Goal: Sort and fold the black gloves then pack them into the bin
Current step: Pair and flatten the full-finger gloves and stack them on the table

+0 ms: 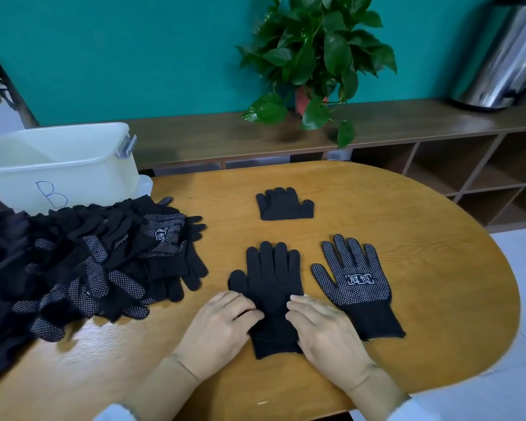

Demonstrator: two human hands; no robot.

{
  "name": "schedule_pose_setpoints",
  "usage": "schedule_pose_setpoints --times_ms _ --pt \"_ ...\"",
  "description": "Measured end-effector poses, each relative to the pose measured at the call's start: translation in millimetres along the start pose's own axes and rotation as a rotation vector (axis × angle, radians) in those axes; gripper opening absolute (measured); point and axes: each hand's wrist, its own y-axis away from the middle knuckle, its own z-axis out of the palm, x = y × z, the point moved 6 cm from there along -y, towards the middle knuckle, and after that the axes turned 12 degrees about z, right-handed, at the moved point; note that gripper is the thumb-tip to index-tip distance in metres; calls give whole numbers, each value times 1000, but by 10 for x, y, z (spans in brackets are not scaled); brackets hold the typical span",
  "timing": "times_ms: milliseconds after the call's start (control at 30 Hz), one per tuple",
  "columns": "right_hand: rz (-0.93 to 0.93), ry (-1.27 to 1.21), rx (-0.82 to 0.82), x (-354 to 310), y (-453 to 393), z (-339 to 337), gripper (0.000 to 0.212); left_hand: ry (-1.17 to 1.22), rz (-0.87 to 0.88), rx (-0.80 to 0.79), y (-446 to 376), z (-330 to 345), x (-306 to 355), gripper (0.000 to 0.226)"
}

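Tabletop edges: we see a wooden tabletop (407, 214) with a rounded right end; its curved rim runs close past the dotted glove on the right, and the near edge lies just under our wrists.
Open room: bare wood stretches between the folded pair and the two flat gloves, and wider still to the right of them, up to the rim.
Left side: a glove pile (82, 262) crowds the left part of the tabletop, with loose glove fingers reaching toward the middle.
Bin: a pale translucent bin (73, 165) marked with a "B" stands behind the pile at the far left corner.
Plain glove: the plain glove (271, 278) lies flat in the middle, fingers pointing away from us, cuff nearest us.
Left hand: our left hand (222, 326) rests on the plain glove's left edge near the thumb base, fingers curled down onto the cloth; we cannot tell whether it pinches.
Right hand: our right hand (322, 329) lies on the glove's right edge, fingers bent and pressing the fabric.
Dotted glove: the dotted glove (356, 287) lies palm up just beside our right hand, apart from the plain glove.
Folded pair: a folded pair (284, 205) sits farther away, well apart from both hands.
Textures: the gloves are black knit; one face carries white grip dots and a printed white logo, the other is plain.
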Motion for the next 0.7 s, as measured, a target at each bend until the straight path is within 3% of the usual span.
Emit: schedule_pose_setpoints --times_ms 200,367,700 --pt "62 -24 -36 71 12 35 57 221 -237 71 173 37 -70 22" --pt "69 -23 -12 59 17 -9 55 87 -31 27 66 -11 87 19" --pt "38 3 -74 44 34 -1 50 32 18 -24 19 -57 139 22"
